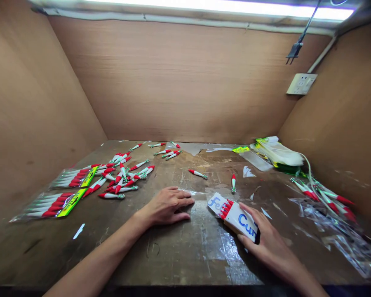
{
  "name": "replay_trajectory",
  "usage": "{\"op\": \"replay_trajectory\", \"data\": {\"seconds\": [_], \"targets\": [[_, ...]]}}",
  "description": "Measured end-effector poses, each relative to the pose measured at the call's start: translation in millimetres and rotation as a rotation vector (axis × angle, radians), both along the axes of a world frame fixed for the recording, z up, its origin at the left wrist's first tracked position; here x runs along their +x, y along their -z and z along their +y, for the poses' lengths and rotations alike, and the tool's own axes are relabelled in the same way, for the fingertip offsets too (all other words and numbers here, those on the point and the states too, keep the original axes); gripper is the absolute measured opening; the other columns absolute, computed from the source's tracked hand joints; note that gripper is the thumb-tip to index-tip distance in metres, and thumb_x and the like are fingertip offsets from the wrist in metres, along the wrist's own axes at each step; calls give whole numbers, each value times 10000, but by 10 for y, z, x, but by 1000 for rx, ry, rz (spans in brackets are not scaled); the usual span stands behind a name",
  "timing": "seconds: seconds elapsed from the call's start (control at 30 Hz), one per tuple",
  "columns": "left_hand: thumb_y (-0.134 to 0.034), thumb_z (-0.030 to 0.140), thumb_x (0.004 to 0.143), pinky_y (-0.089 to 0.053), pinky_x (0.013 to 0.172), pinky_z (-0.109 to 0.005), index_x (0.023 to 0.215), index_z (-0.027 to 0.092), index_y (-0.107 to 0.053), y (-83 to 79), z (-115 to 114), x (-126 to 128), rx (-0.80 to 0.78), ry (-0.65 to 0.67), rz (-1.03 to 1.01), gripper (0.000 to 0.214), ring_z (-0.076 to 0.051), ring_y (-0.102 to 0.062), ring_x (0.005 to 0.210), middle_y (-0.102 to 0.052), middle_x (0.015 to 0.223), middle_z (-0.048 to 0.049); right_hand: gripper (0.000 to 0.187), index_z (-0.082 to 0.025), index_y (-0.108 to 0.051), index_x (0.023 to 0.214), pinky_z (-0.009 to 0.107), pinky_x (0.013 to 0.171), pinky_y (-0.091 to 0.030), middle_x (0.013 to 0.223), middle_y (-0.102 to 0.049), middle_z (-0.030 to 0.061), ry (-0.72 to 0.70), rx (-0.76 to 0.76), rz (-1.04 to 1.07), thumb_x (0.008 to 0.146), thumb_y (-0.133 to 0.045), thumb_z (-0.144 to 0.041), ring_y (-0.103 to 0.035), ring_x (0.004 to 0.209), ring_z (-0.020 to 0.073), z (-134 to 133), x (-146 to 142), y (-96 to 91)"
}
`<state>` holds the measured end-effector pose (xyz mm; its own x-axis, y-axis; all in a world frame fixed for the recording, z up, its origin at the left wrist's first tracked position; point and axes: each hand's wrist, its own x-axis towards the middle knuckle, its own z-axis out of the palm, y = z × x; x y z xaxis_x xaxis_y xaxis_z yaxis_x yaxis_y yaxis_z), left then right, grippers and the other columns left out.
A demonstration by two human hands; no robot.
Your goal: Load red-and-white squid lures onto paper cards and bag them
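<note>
My left hand (170, 205) lies palm down on the brown tabletop, fingers stretched out and nothing in them. In my right hand (262, 233) is a flat white box (239, 220) with blue handwriting, gripped between thumb and fingers and tilted toward the middle. Red tips of several squid jigs (226, 208) stick out of its open end, in front of a white flap with more blue letters. One loose red-and-white squid jig (233, 183) lies just beyond the box, and another squid jig (198, 173) lies farther left.
A pile of loose squid jigs (120, 181) lies at the left, beside two filled packets (54, 204) with yellow-green labels. Empty plastic bags (278, 152) are stacked at the back right. More jigs (327, 200) and clear plastic scraps (340, 235) lie at right. A plug (294, 51) hangs above.
</note>
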<state>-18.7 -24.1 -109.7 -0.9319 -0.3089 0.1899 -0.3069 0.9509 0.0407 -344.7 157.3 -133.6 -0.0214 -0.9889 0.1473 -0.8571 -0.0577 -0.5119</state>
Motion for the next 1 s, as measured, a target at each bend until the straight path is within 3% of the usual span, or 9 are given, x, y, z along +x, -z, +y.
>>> {"op": "replay_trajectory", "data": {"seconds": [0.27, 0.43, 0.53, 0.7, 0.83, 1.0], "targets": [[-587, 644, 900, -375, 1050, -455, 1434, 279, -430, -166, 202, -132, 69, -30, -45, 665, -288, -510, 1216, -484, 1396, -55, 744, -270, -274, 1522, 367, 1156, -306, 1507, -350, 37, -138, 23, 5, 839, -566, -291, -345, 1372, 199, -33, 18, -88], [-577, 673, 888, -382, 1073, -438, 1449, 201, -391, -59, 463, -395, 121, -76, -16, 756, -288, -458, 1275, -451, 1424, -87, 787, -276, -223, 1541, 355, 1174, -282, 1531, -310, 35, -204, 46, 28, 833, -567, -274, -310, 1397, 187, -25, 38, -96], [-647, 676, 832, -390, 1064, -477, 1415, 159, -410, 4, 645, -570, 112, -192, 39, 814, -320, -447, 1267, -468, 1393, -123, 799, -293, -178, 1543, 334, 1166, -295, 1524, -317, 27, -226, 47, 14, 845, -565, -275, -324, 1387, 166, -21, 89, -88], [-631, 465, 919, -428, 1016, -484, 1297, 183, -494, 30, 762, -657, 97, -279, 50, 490, -302, -483, 1204, -514, 1306, -109, 793, -308, -179, 1531, 358, 1151, -320, 1511, -340, 27, -148, 29, 20, 844, -574, -289, -354, 1376, 189, 34, -13, -18], [-614, 457, 930, -415, 1046, -494, 1379, 196, -435, 68, 719, -562, 113, -253, 61, 550, -314, -449, 1255, -477, 1357, -112, 773, -293, -163, 1535, 396, 1136, -343, 1529, -324, 53, -33, 8, 44, 876, -562, -349, -374, 1373, 236, 146, -220, 52], [-613, 462, 928, -403, 1065, -500, 1423, 191, -397, 112, 698, -522, 115, -257, 71, 605, -314, -437, 1276, -460, 1388, -115, 771, -295, -171, 1531, 421, 1116, -368, 1512, -352, 67, -46, -7, 50, 872, -568, -347, -396, 1360, 262, 218, -201, 33]]}}
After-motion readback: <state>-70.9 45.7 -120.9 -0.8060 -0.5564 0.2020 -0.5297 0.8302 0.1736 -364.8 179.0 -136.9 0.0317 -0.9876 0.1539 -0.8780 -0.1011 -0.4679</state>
